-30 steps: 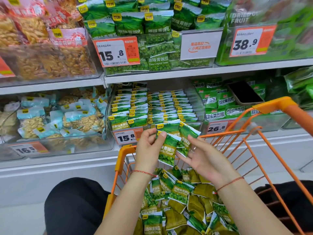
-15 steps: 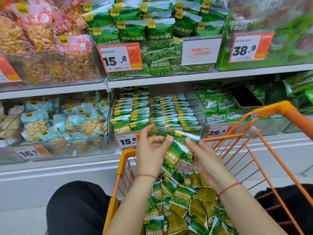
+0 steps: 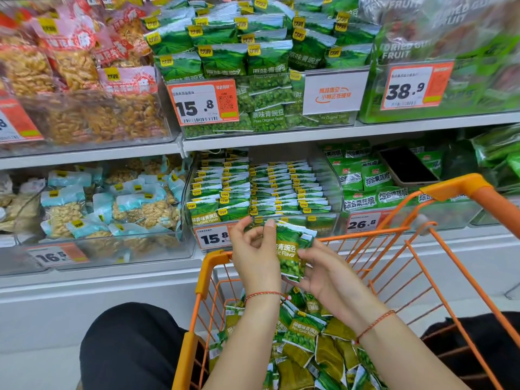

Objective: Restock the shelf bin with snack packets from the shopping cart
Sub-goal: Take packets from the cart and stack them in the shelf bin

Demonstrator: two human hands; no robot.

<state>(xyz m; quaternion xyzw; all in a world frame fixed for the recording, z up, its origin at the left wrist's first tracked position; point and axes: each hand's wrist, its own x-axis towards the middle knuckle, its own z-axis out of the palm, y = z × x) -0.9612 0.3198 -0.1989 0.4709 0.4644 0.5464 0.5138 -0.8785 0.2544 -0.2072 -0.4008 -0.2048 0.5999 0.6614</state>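
A small stack of green garlic-pea snack packets (image 3: 291, 250) stands upright between my hands, above the front rim of the orange shopping cart (image 3: 209, 266). My left hand (image 3: 254, 254) pinches the stack's top left edge. My right hand (image 3: 323, 273) holds it from the right and below. Many more of the same packets (image 3: 306, 342) lie loose in the cart. Directly behind my hands is the clear shelf bin (image 3: 334, 190), holding tidy rows of the same green packets, with a 15.8 price tag (image 3: 213, 236) on its front.
A bin of blue nut packets (image 3: 112, 206) sits left of the target bin, and green vegetable-crisp packets (image 3: 365, 181) with a dark phone (image 3: 405, 166) on top sit to the right. An upper shelf (image 3: 281, 136) of more snack bins overhangs. The cart handle (image 3: 478, 190) rises at right.
My hands have drawn the splayed packets together into one upright stack and lifted it slightly toward the bin front. The view has shifted downward a little.
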